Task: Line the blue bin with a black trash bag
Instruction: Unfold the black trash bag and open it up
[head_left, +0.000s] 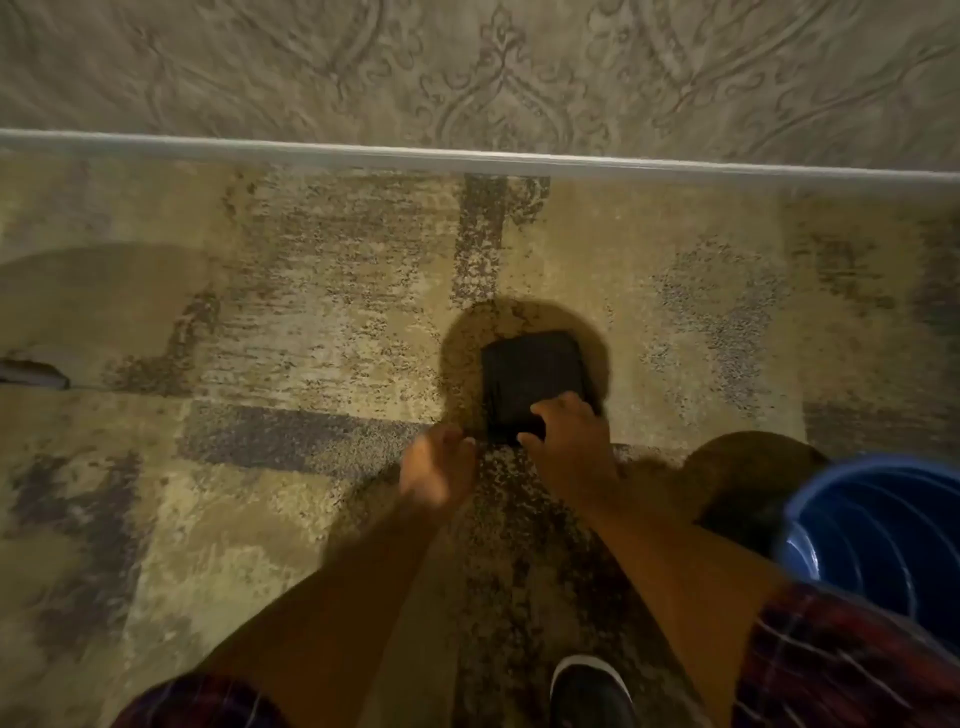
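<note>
Item: black trash bag (530, 379), folded to a flat dark rectangle, lying on the patterned carpet (291, 322) a little right of centre, short of the pale baseboard (467, 156) and figured wall covering (493, 67). Right hand (569, 439): fingers curled over the bag's near edge, touching it; whether a firm pinch is made is hard to say through the motion blur. Left hand (439, 470): just beside the bag's near left corner, fingers loosely bent, holding nothing, apparently not in contact. Step in hand, as judged: lifting the folded bag. Recommended handling: pinch one whole edge through all layers so the packet comes up in one piece, then bring the left hand in to find the open end and shake the folds loose before approaching the bin. Container: blue bin (878, 540), round, ribbed inner wall, at the right edge, near the right forearm and well apart from the bag; visible interior bare, no liner, contents none seen, bottom out of view. Also present: plaid sleeves (852, 665) and a dark shoe (592, 696) at the lower edge.
</note>
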